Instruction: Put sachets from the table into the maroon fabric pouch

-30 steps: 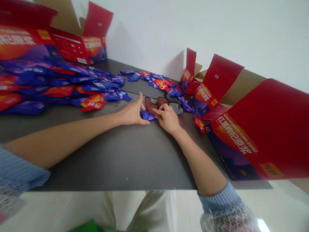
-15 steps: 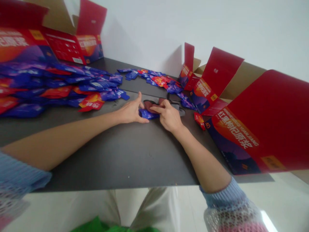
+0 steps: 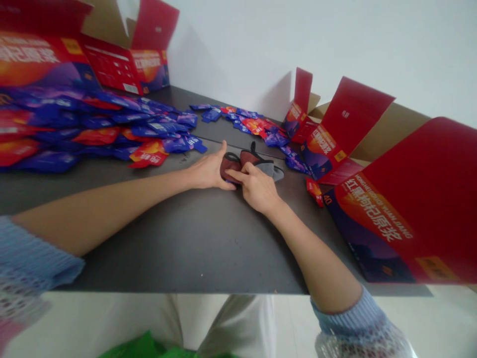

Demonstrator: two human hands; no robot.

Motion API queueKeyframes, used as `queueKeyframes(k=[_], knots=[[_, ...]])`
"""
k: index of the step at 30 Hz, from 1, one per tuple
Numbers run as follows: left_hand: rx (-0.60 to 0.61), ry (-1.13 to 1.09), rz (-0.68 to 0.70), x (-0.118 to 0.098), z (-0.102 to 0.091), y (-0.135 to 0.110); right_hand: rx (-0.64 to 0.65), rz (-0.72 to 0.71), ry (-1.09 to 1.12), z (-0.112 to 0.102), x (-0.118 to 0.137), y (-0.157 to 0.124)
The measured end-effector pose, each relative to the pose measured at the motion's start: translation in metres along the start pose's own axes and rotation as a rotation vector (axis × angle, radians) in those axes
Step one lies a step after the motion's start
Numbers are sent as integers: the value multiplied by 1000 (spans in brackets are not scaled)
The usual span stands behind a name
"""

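Had the left hand (image 3: pixel 208 171) at the left edge of a brown-and-grey fabric piece (image 3: pixel 248 156) mid-table (image 3: pixel 167 238), with fingers spread wide from the thumb, not clamped on anything visible. Had the right hand (image 3: pixel 259 189) on that fabric too, pointing a forefinger across the brown part; couldn't tell if actually gripping. Spotted a blue sliver (image 3: pixel 228 182) peeking out underneath. Also had a messy heap of packets (image 3: pixel 97 134) off left, plus open red boxes (image 3: pixel 421 199) over right.
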State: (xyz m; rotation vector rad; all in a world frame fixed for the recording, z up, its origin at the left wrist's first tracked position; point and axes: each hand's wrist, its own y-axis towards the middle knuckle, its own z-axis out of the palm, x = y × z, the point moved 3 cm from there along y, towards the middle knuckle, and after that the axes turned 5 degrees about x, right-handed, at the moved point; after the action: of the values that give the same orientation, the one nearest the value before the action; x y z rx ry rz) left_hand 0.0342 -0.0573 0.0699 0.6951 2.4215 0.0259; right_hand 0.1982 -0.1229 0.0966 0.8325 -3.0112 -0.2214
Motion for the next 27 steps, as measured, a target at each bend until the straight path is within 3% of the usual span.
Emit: queueKeyframes(k=[13, 21, 27], knots=[[-26, -120, 114, -5, 1, -5, 20, 314, -100, 1, -43, -2], [7, -169, 98, -2, 1, -1, -42, 144, -87, 10, -37, 5], [-83, -129, 49, -3, -2, -6, -54, -27, -3, 10, -13, 19]])
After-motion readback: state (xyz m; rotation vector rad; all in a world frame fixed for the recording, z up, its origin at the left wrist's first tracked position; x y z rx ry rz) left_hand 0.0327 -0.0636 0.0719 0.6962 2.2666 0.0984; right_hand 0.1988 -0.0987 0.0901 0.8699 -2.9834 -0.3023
